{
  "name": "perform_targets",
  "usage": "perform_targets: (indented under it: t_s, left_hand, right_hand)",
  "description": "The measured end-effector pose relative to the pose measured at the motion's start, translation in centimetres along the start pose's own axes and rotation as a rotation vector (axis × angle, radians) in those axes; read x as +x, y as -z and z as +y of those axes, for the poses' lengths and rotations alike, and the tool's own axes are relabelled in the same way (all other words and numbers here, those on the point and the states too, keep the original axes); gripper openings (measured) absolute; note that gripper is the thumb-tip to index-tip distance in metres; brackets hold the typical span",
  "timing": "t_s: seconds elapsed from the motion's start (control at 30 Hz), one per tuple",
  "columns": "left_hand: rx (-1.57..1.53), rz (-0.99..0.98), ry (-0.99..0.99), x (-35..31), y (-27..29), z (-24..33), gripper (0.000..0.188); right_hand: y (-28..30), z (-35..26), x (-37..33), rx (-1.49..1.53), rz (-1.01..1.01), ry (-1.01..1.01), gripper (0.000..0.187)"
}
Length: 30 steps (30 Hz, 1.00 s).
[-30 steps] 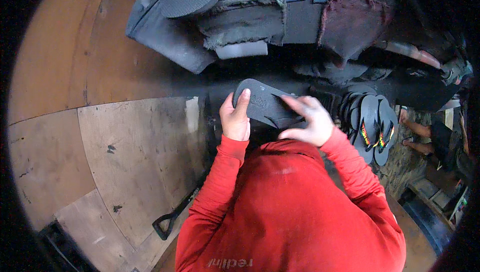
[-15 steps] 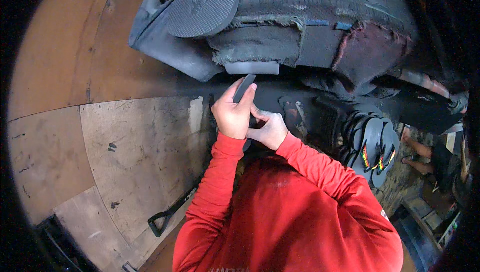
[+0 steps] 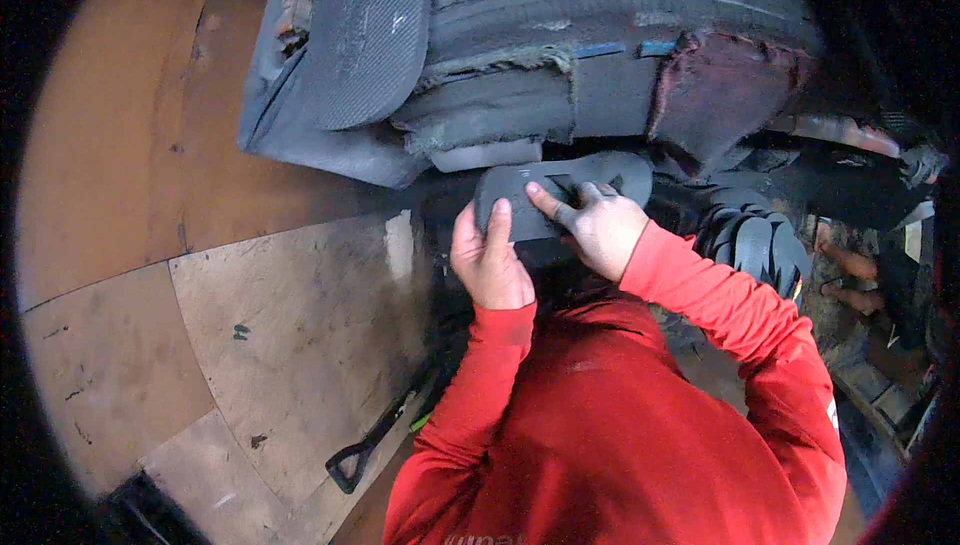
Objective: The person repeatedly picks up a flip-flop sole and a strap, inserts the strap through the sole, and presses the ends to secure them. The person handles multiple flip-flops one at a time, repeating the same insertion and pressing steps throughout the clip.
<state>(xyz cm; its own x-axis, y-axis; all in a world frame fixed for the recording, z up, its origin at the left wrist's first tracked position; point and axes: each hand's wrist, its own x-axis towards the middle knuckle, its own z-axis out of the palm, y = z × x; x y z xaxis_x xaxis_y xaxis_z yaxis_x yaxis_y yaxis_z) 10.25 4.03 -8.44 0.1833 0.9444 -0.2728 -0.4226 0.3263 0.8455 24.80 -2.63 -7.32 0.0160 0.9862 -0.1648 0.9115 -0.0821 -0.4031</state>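
A dark grey flip-flop sole [image 3: 510, 185] lies broadside across my two hands, just below a pale block on the dusty machine. My left hand [image 3: 492, 257] grips its left end, with the thumb on the upper face and the other fingers at the edge and behind. Over its right half is my right hand [image 3: 608, 230], one fingertip pressed on the face and the other fingers bent near the right end. Something dark, perhaps a strap, shows beside those fingers. The underside of the sole is hidden.
A bulky machine draped in frayed dark cloth [image 3: 500, 110] fills the far side, with a reddish cloth flap [image 3: 725, 90] and the pale block [image 3: 487, 154]. A textured sole [image 3: 370, 45] rests on it. Stacked flip-flops [image 3: 755, 250] stand right, near another person's legs [image 3: 850, 265]. Wooden panels [image 3: 300, 325] line the left.
The sole has turned from edge-on to broadside. My right hand has moved right and up from below my left onto the sole's face. The whole view has shifted.
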Motion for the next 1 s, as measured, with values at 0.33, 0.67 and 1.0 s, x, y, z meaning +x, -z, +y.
perform_targets:
  t_s: [0.33, 0.67, 1.0]
  left_hand:
    - [0.172, 0.064, -0.191, -1.9, -1.0, 6.1, 0.024]
    - [0.273, 0.071, -0.37, -6.7, 0.1, 14.0, 0.027]
    - [0.272, 0.194, -0.515, -14.1, 3.4, 16.4, 0.049]
  right_hand:
    - [3.3, -2.6, 1.3, 0.166, 0.021, 0.188, 0.077]
    - [6.3, -9.1, 0.1, 0.074, 0.2, 0.382, 0.063]
    - [9.8, -13.6, -2.9, -0.027, 0.593, 0.589, 0.045]
